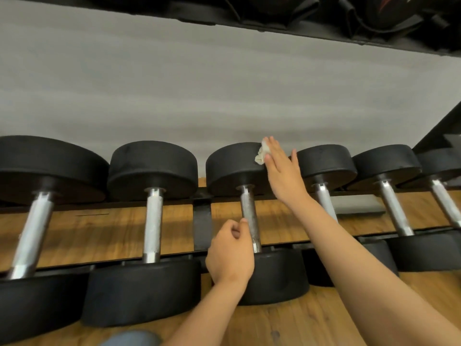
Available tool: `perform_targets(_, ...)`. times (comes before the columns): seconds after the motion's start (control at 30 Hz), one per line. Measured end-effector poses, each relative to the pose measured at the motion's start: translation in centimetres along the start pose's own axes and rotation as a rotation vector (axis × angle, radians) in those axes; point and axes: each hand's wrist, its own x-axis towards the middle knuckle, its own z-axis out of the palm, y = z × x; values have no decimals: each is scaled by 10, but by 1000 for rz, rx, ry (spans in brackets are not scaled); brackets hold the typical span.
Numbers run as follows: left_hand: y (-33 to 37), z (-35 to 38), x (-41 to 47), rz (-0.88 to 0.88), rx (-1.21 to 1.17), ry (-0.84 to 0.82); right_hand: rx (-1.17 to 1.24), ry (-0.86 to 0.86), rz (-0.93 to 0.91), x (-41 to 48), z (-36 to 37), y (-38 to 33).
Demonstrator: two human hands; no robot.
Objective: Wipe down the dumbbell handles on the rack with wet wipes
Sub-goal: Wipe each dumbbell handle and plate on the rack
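A row of dumbbells with black round rubber heads and steel handles lies on a low black metal rack above a brown wooden floor, seen from above. The landmark is the dull grey steel handle of the third dumbbell from the left, which looks darker and more speckled than the bright handles on either side of it. Beyond the far end of that handle, the right hand lies flat with its fingers straight and together, pressing a crumpled white wet wipe against the upper right edge of the black far head. The wipe is therefore on the rubber, not yet on the handle. Just left of the handle's near half, the left hand is curled into a loose fist and holds nothing, with its thumb tip touching the steel. To do this step well, the wipe should probably come down off the head onto the handle, be wrapped around the bar, and be drawn along its whole length with a twist, so that the underside and the collars at both ends are reached. The left hand could steady the near head so that the dumbbell does not roll on the rack.
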Motion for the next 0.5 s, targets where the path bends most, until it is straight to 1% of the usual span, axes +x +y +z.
perform_targets(0.03,0,0,0,2,3,-2,-42,1,-18,0,0,-4)
perform_targets(0.13,0,-2,0,10,17,-17,-235,-39,-296,-16,12,-17)
perform_targets(0.17,0,-2,0,13,16,-20,-250,-62,-341,-16,12,-17)
perform_targets(0.2,0,-2,0,15,10,-20,-239,-67,-312,-11,10,-18)
perform_targets(0.27,1,-3,0,6,0,-28,-208,-31,-155,10,7,-24)
perform_targets(0.3,1,-3,0,2,-7,-33,-249,-10,-112,17,9,-31)
perform_targets(0.33,1,-3,0,0,-13,-39,-312,4,-146,17,14,-39)
perform_targets(0.43,0,-5,1,-1,-38,-61,-439,-58,-448,-3,30,-44)
perform_targets(0.47,0,-5,1,2,-63,-60,-443,-55,-472,-7,27,-40)
perform_targets(0.5,0,-5,3,5,-93,-54,-425,-30,-424,-4,23,-38)
